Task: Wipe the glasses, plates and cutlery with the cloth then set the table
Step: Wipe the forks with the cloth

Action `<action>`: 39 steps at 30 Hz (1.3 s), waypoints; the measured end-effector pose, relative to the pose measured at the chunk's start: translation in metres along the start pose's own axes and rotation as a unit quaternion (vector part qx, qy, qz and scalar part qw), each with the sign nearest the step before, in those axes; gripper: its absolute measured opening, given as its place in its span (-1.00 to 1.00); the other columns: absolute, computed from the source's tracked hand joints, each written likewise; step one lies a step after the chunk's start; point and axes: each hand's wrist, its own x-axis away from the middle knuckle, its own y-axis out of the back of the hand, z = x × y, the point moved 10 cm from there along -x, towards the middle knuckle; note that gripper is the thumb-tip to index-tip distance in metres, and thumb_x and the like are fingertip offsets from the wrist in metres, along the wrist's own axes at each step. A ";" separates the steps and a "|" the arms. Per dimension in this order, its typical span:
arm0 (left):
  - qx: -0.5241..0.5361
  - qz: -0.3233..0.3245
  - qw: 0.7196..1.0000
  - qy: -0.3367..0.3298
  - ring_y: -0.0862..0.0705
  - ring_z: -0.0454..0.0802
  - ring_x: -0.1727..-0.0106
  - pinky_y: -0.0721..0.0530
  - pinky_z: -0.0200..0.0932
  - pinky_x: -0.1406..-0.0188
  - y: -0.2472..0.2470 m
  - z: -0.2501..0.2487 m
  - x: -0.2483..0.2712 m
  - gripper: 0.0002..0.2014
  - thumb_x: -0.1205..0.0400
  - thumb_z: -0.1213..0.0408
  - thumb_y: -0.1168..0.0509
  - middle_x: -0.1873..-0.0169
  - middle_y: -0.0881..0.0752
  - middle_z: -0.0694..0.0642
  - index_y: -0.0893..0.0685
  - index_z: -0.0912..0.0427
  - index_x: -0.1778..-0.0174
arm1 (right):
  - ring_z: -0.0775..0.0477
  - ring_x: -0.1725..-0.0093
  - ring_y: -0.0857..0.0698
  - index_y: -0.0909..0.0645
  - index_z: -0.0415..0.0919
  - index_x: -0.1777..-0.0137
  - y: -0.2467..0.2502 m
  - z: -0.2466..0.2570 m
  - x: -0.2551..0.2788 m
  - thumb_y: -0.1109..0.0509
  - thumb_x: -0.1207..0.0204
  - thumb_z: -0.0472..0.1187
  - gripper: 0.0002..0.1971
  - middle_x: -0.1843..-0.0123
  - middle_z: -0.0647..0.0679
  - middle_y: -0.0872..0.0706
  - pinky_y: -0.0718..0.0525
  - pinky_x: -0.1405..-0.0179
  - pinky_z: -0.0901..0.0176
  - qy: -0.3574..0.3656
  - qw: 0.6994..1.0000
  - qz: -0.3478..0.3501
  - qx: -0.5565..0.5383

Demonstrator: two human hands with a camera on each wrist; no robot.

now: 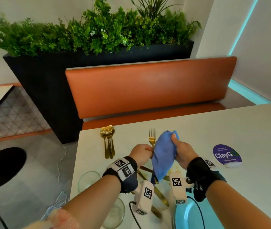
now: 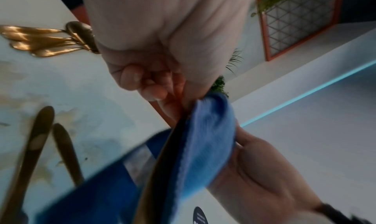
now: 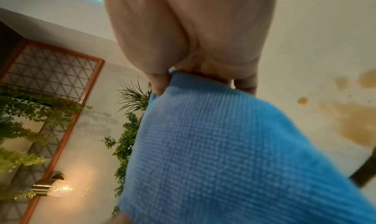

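Note:
Above the white table (image 1: 197, 129), my left hand (image 1: 144, 152) grips a gold fork (image 1: 152, 138) by its neck, tines pointing away from me. My right hand (image 1: 176, 144) holds the blue cloth (image 1: 163, 157) folded round the fork's handle. In the left wrist view the left hand (image 2: 154, 82) is a fist, and the cloth (image 2: 207, 147) wraps the dark handle, pinched by the right hand (image 2: 260, 168). The cloth (image 3: 223, 147) fills the right wrist view under the right hand (image 3: 193, 42). A pile of gold cutlery (image 1: 109, 141) lies at the table's far left.
More gold cutlery (image 1: 159, 195) lies on the stained table below my hands. Two glasses (image 1: 88, 180) (image 1: 116, 212) stand at the near left, a blue plate (image 1: 191, 215) at the near edge. A purple sticker (image 1: 226, 154) is on the right. An orange bench (image 1: 148, 90) runs behind.

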 end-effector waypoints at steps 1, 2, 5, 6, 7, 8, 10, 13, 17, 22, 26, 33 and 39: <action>-0.006 0.007 1.000 -0.009 -0.56 0.04 0.05 -0.51 -0.21 0.09 -0.001 -0.002 0.001 -0.74 -0.67 0.39 -0.11 0.06 -0.68 0.20 -0.71 0.31 -0.07 | -0.25 -0.26 -0.63 -0.51 -0.37 -0.34 -0.005 -0.003 0.000 -0.17 -0.62 0.09 -0.47 -0.24 -0.23 -0.66 -0.57 -0.31 -0.14 -0.002 1.000 -0.007 -0.010; -0.008 0.017 1.000 -0.010 -0.57 0.04 0.05 -0.51 -0.23 0.16 -0.002 -0.002 0.001 -0.74 -0.68 0.40 -0.09 0.06 -0.67 0.18 -0.69 0.30 -0.08 | -0.27 -0.26 -0.64 -0.51 -0.40 -0.33 -0.012 -0.007 0.000 -0.18 -0.62 0.10 -0.44 -0.24 -0.27 -0.67 -0.56 -0.34 -0.18 -0.006 1.000 -0.006 -0.022; -0.018 0.030 0.999 -0.039 -0.66 0.15 -0.08 -0.62 -0.17 0.02 0.004 -0.008 0.007 -0.74 -0.67 0.41 -0.10 -0.03 -0.71 0.22 -0.68 0.32 -0.14 | -0.26 -0.05 -0.71 -0.61 -0.38 -0.13 -0.039 -0.005 0.011 -0.27 -0.61 -0.05 -0.64 -0.05 -0.29 -0.74 -0.67 -0.19 -0.13 0.000 0.999 0.048 -0.003; -0.029 0.032 0.998 -0.052 -0.67 0.19 -0.15 -0.65 -0.09 -0.10 0.006 -0.010 0.009 -0.73 -0.66 0.42 -0.12 -0.09 -0.71 0.27 -0.67 0.34 -0.16 | -0.24 0.03 -0.72 -0.64 -0.37 -0.06 -0.045 -0.002 0.014 -0.34 -0.57 -0.14 -0.74 0.01 -0.28 -0.75 -0.70 -0.11 -0.08 0.010 0.998 0.062 0.029; -0.044 0.033 0.996 -0.067 -0.67 0.22 -0.19 -0.64 -0.04 -0.17 0.008 -0.012 0.011 -0.72 -0.64 0.43 -0.12 -0.13 -0.71 0.31 -0.67 0.35 -0.18 | -0.23 0.07 -0.72 -0.65 -0.37 -0.01 -0.049 -0.001 0.015 -0.40 -0.52 -0.23 -0.81 0.04 -0.29 -0.75 -0.71 -0.06 -0.07 0.023 0.996 0.064 0.053; -0.064 0.039 0.994 -0.081 -0.66 0.24 -0.20 -0.64 -0.02 -0.20 0.008 -0.015 0.013 -0.71 -0.64 0.44 -0.12 -0.15 -0.70 0.34 -0.67 0.36 -0.19 | -0.25 0.08 -0.72 -0.66 -0.38 0.01 -0.050 0.003 0.017 -0.44 -0.48 -0.28 -0.84 0.04 -0.31 -0.74 -0.72 -0.04 -0.08 0.038 0.995 0.055 0.068; -0.111 0.045 0.987 -0.109 -0.64 0.26 -0.20 -0.60 -0.03 -0.18 0.007 -0.022 0.018 -0.71 -0.65 0.44 -0.11 -0.16 -0.68 0.37 -0.65 0.38 -0.19 | -0.27 0.14 -0.70 -0.67 -0.38 0.07 -0.045 0.014 0.017 -0.46 -0.47 -0.30 -0.86 0.15 -0.30 -0.73 -0.72 0.10 -0.06 0.081 0.993 0.004 0.091; -0.135 0.036 0.982 -0.127 -0.63 0.25 -0.17 -0.56 -0.08 -0.06 0.010 -0.031 0.021 -0.73 -0.65 0.40 -0.12 -0.16 -0.67 0.35 -0.63 0.35 -0.18 | -0.18 0.24 -0.68 -0.64 -0.20 0.28 -0.039 0.030 0.016 -0.47 -0.47 -0.18 -0.85 0.31 -0.15 -0.71 -0.67 0.24 0.07 0.123 0.977 -0.072 0.156; -0.130 0.031 0.983 -0.125 -0.58 0.11 0.02 -0.46 -0.16 0.09 0.021 -0.034 0.019 -0.75 -0.65 0.39 -0.11 -0.04 -0.68 0.29 -0.65 0.34 -0.11 | -0.18 0.23 -0.70 -0.66 -0.22 0.24 -0.032 0.040 0.012 -0.48 -0.42 -0.02 -0.75 0.25 -0.18 -0.75 -0.71 0.12 -0.02 0.123 0.964 -0.121 0.202; -0.122 0.042 0.985 -0.114 -0.62 0.23 -0.20 -0.57 -0.11 -0.14 0.027 -0.027 0.020 -0.72 -0.61 0.44 -0.12 -0.14 -0.68 0.30 -0.67 0.35 -0.13 | -0.24 0.12 -0.69 -0.61 -0.17 0.20 -0.059 0.037 0.014 -0.44 -0.48 -0.27 -0.93 0.21 -0.17 -0.73 -0.70 -0.05 -0.14 0.097 0.958 0.036 0.266; -0.144 0.047 0.980 -0.130 -0.64 0.24 -0.16 -0.59 -0.05 -0.15 0.028 -0.035 0.021 -0.76 -0.62 0.41 -0.14 -0.10 -0.71 0.30 -0.69 0.34 -0.08 | -0.16 0.16 -0.64 -0.58 -0.21 0.12 -0.053 0.061 0.016 -0.44 -0.50 -0.12 -0.84 0.17 -0.15 -0.68 -0.56 0.19 0.13 0.147 0.926 -0.037 0.345; -0.174 0.044 0.975 -0.128 -0.63 0.23 -0.12 -0.56 -0.04 -0.09 0.036 -0.049 0.014 -0.76 -0.66 0.32 -0.16 -0.09 -0.70 0.31 -0.69 0.35 -0.06 | -0.34 -0.11 -0.67 -0.61 -0.35 -0.14 -0.047 0.099 0.022 -0.27 -0.58 0.05 -0.57 -0.09 -0.33 -0.73 -0.59 -0.07 -0.02 0.219 0.853 -0.185 0.436; -0.082 0.003 0.994 -0.070 -0.65 0.14 -0.15 -0.55 -0.04 -0.23 0.052 -0.034 0.001 -0.72 -0.66 0.17 -0.25 -0.09 -0.74 0.23 -0.72 0.31 -0.07 | -0.33 -0.09 -0.67 -0.59 -0.21 0.13 0.010 0.118 0.017 -0.35 -0.55 0.00 -0.75 0.06 -0.25 -0.68 -0.55 0.03 0.00 0.176 0.933 -0.180 0.258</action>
